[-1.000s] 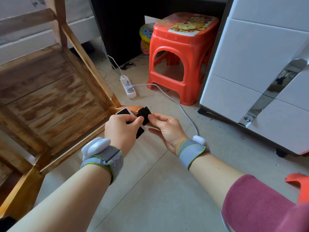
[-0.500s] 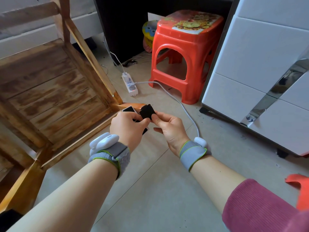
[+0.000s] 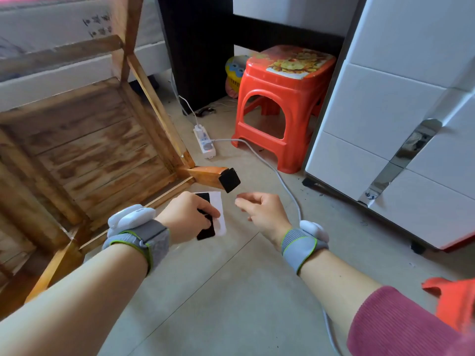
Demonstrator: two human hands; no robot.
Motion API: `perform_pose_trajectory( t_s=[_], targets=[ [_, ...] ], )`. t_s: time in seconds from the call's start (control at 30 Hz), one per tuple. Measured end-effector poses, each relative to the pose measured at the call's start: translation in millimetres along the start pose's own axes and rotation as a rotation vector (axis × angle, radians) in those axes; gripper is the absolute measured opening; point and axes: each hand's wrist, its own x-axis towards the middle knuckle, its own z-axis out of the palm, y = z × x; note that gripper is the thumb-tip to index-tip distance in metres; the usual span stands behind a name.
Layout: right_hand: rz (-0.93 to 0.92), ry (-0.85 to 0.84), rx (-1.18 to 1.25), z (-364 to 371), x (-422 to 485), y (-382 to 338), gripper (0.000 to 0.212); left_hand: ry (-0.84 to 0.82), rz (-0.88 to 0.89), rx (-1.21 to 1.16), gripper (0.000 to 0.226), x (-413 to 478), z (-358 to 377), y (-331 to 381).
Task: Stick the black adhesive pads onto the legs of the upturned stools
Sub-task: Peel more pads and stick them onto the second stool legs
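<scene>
The upturned wooden stool [image 3: 84, 150] lies on its side at the left, its underside facing me. One leg [image 3: 205, 176] points toward the middle, and a black adhesive pad [image 3: 229, 180] sits on its end. My left hand [image 3: 189, 215] holds a white backing sheet [image 3: 218, 211] that carries black pads, just below that leg. My right hand [image 3: 262, 210] hovers a little right of the sheet and below the padded leg end, fingers loosely curled and holding nothing.
A red plastic stool [image 3: 285, 98] stands upright behind. A white power strip [image 3: 204, 142] and its cable [image 3: 277, 173] run across the tiled floor. A white cabinet [image 3: 401, 124] fills the right side. Something red [image 3: 455, 301] lies at the lower right.
The black pad that my right hand pinched now sits on the leg end. My right hand has let go and drawn back; my left hand has lowered the sheet.
</scene>
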Motion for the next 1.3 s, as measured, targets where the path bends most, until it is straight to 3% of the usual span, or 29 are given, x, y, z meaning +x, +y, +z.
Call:
perform_pose_trajectory(
  t_s=[0.13, 0.33, 0.53, 0.67, 0.87, 1.03, 1.13, 1.3],
  targets=[
    [-0.022, -0.137, -0.002, 7.5, -29.9, -27.7, 0.014, -0.061, 0.039, -0.072, 0.03, -40.1, -31.8, 5.9],
    [-0.084, -0.278, 0.181, 3.6, -67.5, -82.4, 0.02, -0.112, 0.063, -0.279, 0.031, -97.4, -54.7, 13.8],
    [-0.186, -0.204, 0.11, 4.0, -114.0, -125.7, 0.011, 0.176, 0.069, -0.684, 0.027, -151.9, -81.2, 9.1],
    [-0.234, -0.243, 0.018, 17.2, -137.9, -145.5, 0.008, 0.361, 0.043, -0.913, 0.026, -174.3, -89.9, -3.1],
    [-0.425, -0.145, -0.182, 59.4, -158.2, -167.9, 0.013, 0.524, 0.012, -0.937, 0.026, -198.6, -105.8, -35.1],
    [-0.667, -0.186, -0.382, 89.8, -181.9, -185.3, 0.014, 0.582, 0.006, -0.952, 0.039, -212.4, -117.5, -54.1],
    [-0.686, -0.221, -0.495, 102.2, -191.5, -186.1, 0.022, 0.594, 0.027, -0.93, 0.039, -215.5, -118.0, -61.7],
    [-0.625, -0.242, -0.455, 121.1, -186.8, -182.2, 0.024, 0.593, 0.089, -0.938, 0.039, -214.8, -121.8, -72.1]
  ],
)
